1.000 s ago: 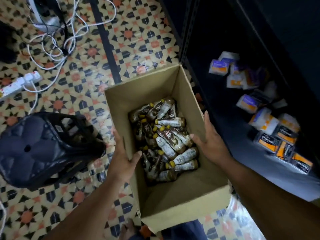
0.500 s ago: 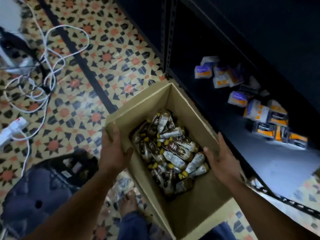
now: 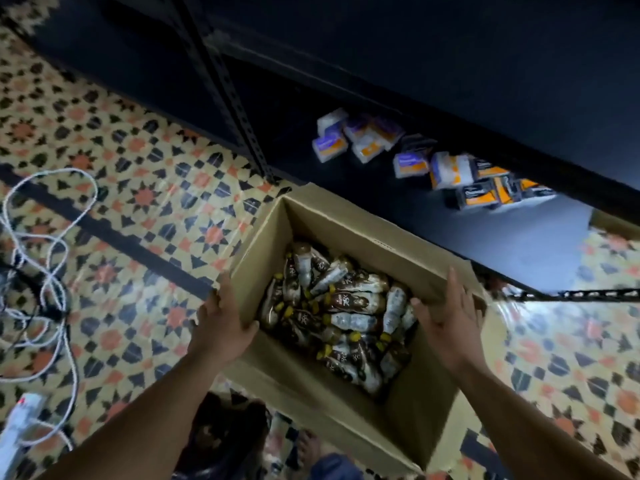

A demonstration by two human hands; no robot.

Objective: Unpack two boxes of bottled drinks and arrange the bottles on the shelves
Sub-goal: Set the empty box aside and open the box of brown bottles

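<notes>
Hands: your left hand point(image 3: 225, 327) and right hand point(image 3: 446, 323) are both on the box point(image 3: 346, 233), one at each side, well apart, with the open top between them.
Left grip: clamped on the left wall at the rim, with the thumb hooked over to the inside and the fingers on the outside.
Right grip: on the rim by the far right corner, with the thumb inside and the fingers straight up the outside, so the wall is held between them. Blur softens the edges.
Box: brown cardboard, top open, sitting askew in your view. You cannot tell whether it rests on the floor point(image 3: 138, 209) or hangs in your grip.
Bottles point(image 3: 346, 306): many small ones with brown drink, yellow caps and pale labels. They lie jumbled on their sides in a heap inside the box, toward the far end.
Shelf point(image 3: 502, 244): dark and low, just beyond the far wall of the box. Its perforated upright post point(image 3: 242, 126) comes down near the box's far left corner.
Packets point(image 3: 450, 171): small purple, orange and white ones scattered on the shelf, apart from the box.
Floor: patterned tiles in yellow, orange and black.
Cables point(image 3: 52, 271): white loops on the tiles, well left of the box. A white power strip point(image 3: 17, 424) lies at the lower left.
Foot point(image 3: 308, 448): bare, on the tiles just below the box's near wall.
</notes>
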